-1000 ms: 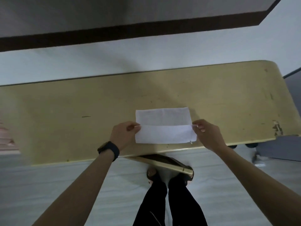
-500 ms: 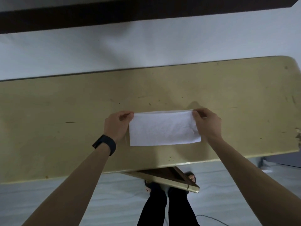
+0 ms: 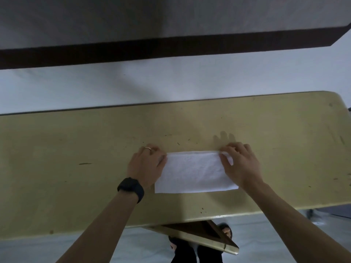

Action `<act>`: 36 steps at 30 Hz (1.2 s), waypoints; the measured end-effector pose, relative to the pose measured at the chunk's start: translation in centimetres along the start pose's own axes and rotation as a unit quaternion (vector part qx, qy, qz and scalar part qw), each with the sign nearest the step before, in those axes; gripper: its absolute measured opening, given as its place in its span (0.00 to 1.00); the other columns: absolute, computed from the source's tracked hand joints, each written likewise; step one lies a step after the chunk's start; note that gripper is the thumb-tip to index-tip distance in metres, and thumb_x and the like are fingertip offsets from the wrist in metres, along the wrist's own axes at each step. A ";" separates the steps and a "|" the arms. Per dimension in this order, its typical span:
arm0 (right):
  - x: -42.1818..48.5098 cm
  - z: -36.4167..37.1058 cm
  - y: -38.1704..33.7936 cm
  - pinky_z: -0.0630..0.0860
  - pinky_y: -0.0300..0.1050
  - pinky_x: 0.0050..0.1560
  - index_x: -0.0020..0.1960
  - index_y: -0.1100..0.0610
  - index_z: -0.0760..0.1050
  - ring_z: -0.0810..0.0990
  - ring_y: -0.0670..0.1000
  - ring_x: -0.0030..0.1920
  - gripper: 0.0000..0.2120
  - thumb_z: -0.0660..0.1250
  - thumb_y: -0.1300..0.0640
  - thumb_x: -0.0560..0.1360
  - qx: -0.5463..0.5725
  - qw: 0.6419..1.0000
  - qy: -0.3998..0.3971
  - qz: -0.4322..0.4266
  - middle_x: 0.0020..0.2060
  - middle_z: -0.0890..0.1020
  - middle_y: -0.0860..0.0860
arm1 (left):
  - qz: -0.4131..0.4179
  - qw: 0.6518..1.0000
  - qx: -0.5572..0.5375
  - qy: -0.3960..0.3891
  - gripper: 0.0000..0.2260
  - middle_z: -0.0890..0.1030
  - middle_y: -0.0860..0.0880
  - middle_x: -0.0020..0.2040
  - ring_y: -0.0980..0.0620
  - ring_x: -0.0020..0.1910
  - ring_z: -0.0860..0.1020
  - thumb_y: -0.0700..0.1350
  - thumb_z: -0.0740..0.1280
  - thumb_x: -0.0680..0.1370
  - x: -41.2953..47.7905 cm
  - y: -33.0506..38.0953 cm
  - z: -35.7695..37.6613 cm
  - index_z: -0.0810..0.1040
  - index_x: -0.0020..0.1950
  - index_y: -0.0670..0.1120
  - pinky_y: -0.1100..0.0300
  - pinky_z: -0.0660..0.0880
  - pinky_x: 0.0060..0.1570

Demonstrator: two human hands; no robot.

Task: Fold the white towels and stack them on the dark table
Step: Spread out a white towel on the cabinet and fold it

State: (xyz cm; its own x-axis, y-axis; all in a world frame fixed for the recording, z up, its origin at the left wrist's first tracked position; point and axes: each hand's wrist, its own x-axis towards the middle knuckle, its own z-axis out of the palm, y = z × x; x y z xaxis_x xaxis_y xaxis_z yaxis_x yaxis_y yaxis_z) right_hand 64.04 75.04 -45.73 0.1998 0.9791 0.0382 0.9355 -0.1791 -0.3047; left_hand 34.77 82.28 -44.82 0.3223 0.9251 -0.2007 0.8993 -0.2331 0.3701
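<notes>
One white towel (image 3: 193,173) lies folded into a long rectangle on the yellowish table (image 3: 76,168), near its front edge. My left hand (image 3: 146,164), with a ring and a black wristband, covers the towel's far left corner, its fingers curled on the cloth. My right hand (image 3: 241,164) pinches the far right corner, and a bit of white cloth shows between thumb and fingers. No other towel and no stack is in sight.
Beyond the table, across a pale strip of floor, runs a grey surface with a dark brown edge (image 3: 171,48). A wooden brace (image 3: 205,238) sticks out under the table's front edge, above my dark-trousered legs (image 3: 190,251). The tabletop's right end is rounded.
Both hands carried the towel's near edge over to the far edge, halving it. The hands now lie lower, on the far corners, and the towel lies flatter.
</notes>
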 end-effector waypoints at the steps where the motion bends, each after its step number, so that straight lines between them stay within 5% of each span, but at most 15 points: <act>1: 0.0 0.2 0.2 0.75 0.45 0.44 0.50 0.50 0.82 0.75 0.55 0.49 0.07 0.73 0.56 0.73 0.001 1.000 0.014 -0.024 0.49 0.81 0.46 | 0.014 1.000 0.007 0.002 0.10 0.78 0.50 0.59 0.46 0.57 0.74 0.52 0.63 0.80 0.1 0.0 0.1 0.80 0.56 0.52 0.53 0.72 0.53; 11: 1.4 -0.1 0.2 0.72 0.49 0.47 0.50 0.55 0.77 0.73 0.54 0.51 0.04 0.66 0.56 0.77 -0.003 0.994 -0.103 -0.025 0.49 0.78 0.49 | 0.016 0.999 0.026 -0.038 0.08 0.76 0.53 0.55 0.51 0.57 0.72 0.50 0.61 0.81 1.5 0.2 -0.7 0.78 0.54 0.50 0.58 0.66 0.55; 20: 2.1 -0.2 -1.0 0.64 0.47 0.47 0.54 0.53 0.71 0.69 0.54 0.54 0.07 0.57 0.52 0.81 -0.045 0.991 -0.127 0.023 0.51 0.75 0.48 | 0.031 0.997 0.043 -0.052 0.06 0.78 0.55 0.50 0.51 0.52 0.74 0.49 0.59 0.82 2.6 0.1 -1.0 0.74 0.53 0.51 0.58 0.66 0.51; 30: 1.6 -0.1 -1.3 0.68 0.47 0.51 0.54 0.50 0.72 0.68 0.52 0.53 0.06 0.59 0.53 0.79 -0.017 0.991 -0.121 0.048 0.51 0.74 0.46 | 0.050 0.993 0.088 -0.067 0.07 0.77 0.55 0.55 0.51 0.57 0.72 0.50 0.58 0.80 1.7 0.1 -1.3 0.73 0.55 0.52 0.57 0.67 0.56; 36: 0.5 0.2 -0.3 0.71 0.48 0.43 0.48 0.56 0.73 0.71 0.54 0.48 0.04 0.66 0.60 0.74 -0.082 0.991 -0.104 -0.026 0.49 0.75 0.51 | 0.057 0.993 0.078 -0.063 0.05 0.75 0.53 0.52 0.51 0.56 0.72 0.50 0.59 0.80 1.1 0.3 -1.8 0.71 0.50 0.51 0.57 0.67 0.54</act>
State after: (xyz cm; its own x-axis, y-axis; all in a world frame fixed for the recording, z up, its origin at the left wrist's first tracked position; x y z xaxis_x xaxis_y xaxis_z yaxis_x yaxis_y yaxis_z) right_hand 63.79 75.59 -45.80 0.1015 0.9832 -0.1517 0.9812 -0.1240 -0.1477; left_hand 34.85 83.77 -43.27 0.4502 0.8472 -0.2820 0.8866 -0.3868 0.2535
